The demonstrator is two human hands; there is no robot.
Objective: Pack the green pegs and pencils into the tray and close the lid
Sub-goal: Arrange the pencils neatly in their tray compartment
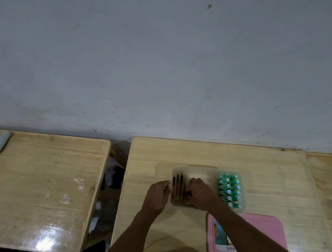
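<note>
Right grip (pixel 200 192) curls down on the pencils (pixel 178 187) at the tray's (pixel 197 168) left end. Left grip (pixel 158 196) sits at the tray's left wall, pinching or only touching, I can't tell. Pegs (pixel 230 191) stand packed at the right end. I'd press the pencils flat and parallel before fetching the lid (pixel 263 231).

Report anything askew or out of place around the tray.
Nothing stands out. The green pegs sit in tidy rows at the tray's right end, the pencils lie side by side at its left, and the pink lid lies flat nearby.
</note>
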